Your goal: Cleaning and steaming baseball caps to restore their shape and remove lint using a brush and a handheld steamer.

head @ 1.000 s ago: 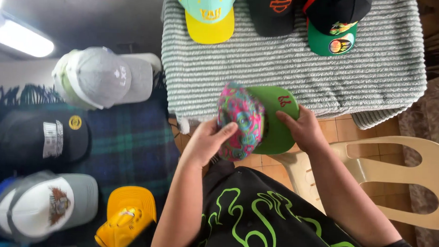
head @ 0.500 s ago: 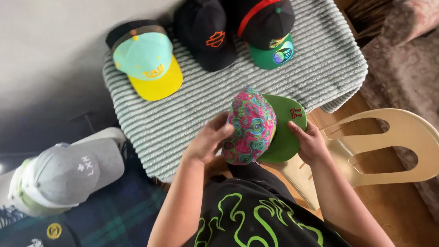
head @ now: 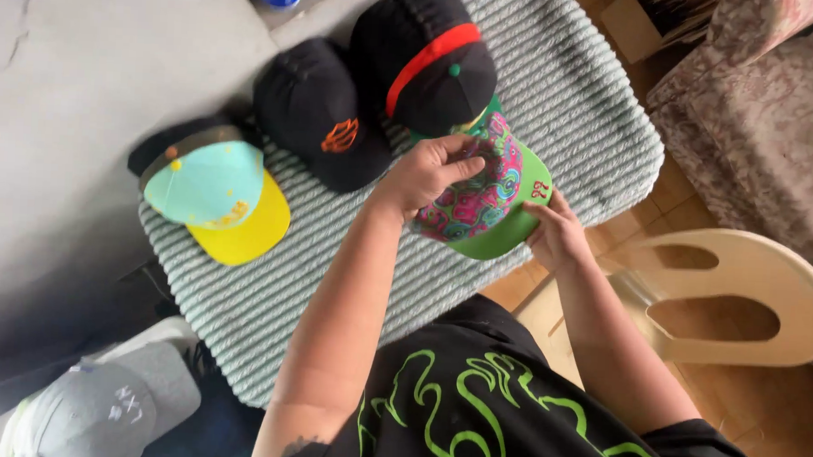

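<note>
The left hand (head: 427, 173) is clamped over the crown of a pink-and-teal patterned cap (head: 481, 191), fingers curled onto the fabric, while the right hand (head: 553, 230) pinches the near edge of its green brim. Held from both ends like this, the cap stays level just above the ribbed grey-green mat (head: 332, 253), at the right end of a row of caps. Touching it on the far side sits a black cap with a red band (head: 427, 60) (its green brim is mostly hidden under the patterned one), then a black cap with an orange emblem (head: 315, 115) and, further left, a mint cap with a yellow brim (head: 216, 193), all with brims facing near. The mat covers a low surface beside a grey concrete floor. A cream plastic chair (head: 751, 298) stands to the right on tiles, and a grey cap (head: 97, 411) lies at the near left.
</note>
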